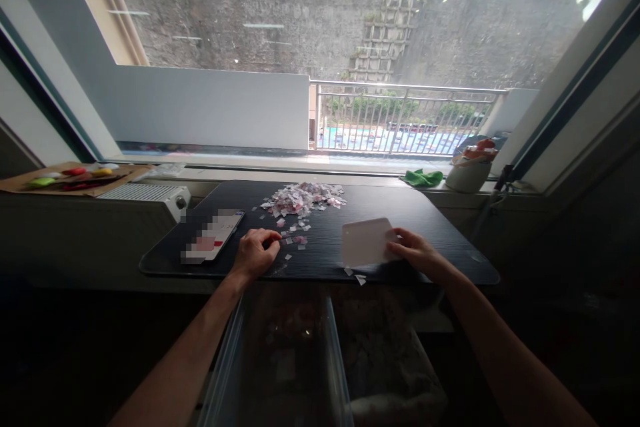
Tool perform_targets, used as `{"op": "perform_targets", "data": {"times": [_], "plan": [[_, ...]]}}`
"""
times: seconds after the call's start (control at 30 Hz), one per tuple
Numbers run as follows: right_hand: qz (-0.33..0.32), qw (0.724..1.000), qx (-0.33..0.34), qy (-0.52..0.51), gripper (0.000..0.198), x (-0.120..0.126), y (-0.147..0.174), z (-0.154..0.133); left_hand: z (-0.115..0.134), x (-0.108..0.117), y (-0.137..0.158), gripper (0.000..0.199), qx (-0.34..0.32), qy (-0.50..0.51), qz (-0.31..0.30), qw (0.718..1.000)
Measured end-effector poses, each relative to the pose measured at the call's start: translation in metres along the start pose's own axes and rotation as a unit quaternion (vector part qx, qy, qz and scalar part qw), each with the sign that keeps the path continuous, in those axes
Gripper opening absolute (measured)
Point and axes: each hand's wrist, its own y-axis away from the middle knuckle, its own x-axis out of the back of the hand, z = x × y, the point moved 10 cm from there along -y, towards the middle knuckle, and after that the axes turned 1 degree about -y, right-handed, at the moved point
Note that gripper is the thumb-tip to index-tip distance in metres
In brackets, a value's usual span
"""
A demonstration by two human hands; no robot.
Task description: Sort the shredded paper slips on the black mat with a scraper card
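Right hand (416,253): thumb and fingers pinch the right edge of a pale card (365,242). Card, rounded at the corners, sits at the front right of the dark table (390,203); whether its underside touches the top, cannot tell.

Left hand (255,255): at the front, left of centre, fingers curled, thumb and forefinger tips close together, beside loose scraps (300,240). Whether the tips pinch a scrap, cannot tell.

Scraps are small, white and pinkish, trailing from the left hand back to a heaped pile (303,199) at the table's far side. Two more white pieces (361,279) at the front edge, just below the card.

Left of the left hand: a phone (227,228) lying flat, screen lit, partly pixelated.

Below the front edge, between the forearms: a clear bin (336,347), contents too dim to make out.

Beyond the table: radiator (143,194) at left, near a brown board (20,181) bearing coloured items. On the sill to the right, a green cloth (423,177) beside a pale pot (469,177). Through the window, a metal railing (407,117) and a rough grey slope (300,27).
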Motion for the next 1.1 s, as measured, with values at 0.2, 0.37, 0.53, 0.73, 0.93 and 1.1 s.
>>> {"op": "perform_targets", "data": {"times": [0.2,0.37,0.53,0.73,0.93,1.1], "plan": [[-0.014,1.000,-0.011,0.011,0.047,0.012,0.012,-0.002,0.001,0.000,0.001,0.020,0.001,0.001,-0.003,1.000],[0.017,1.000,-0.004,0.005,0.050,0.025,0.018,-0.002,0.001,0.000,0.000,0.021,0.002,0.002,-0.003,1.000],[0.026,0.999,-0.016,0.019,0.053,0.030,0.026,0.000,0.000,-0.001,0.000,0.020,0.001,-0.004,-0.004,1.000],[0.030,0.999,-0.008,0.025,0.056,0.032,0.031,-0.003,0.000,-0.001,0.000,0.020,0.000,0.001,-0.003,1.000],[0.019,1.000,-0.013,0.000,0.050,0.030,0.030,0.003,0.000,-0.001,0.000,0.018,0.001,0.001,0.000,1.000],[0.023,0.999,0.032,-0.018,0.043,-0.009,0.004,0.000,0.001,-0.001,0.000,0.018,0.004,0.013,0.002,1.000]]}}
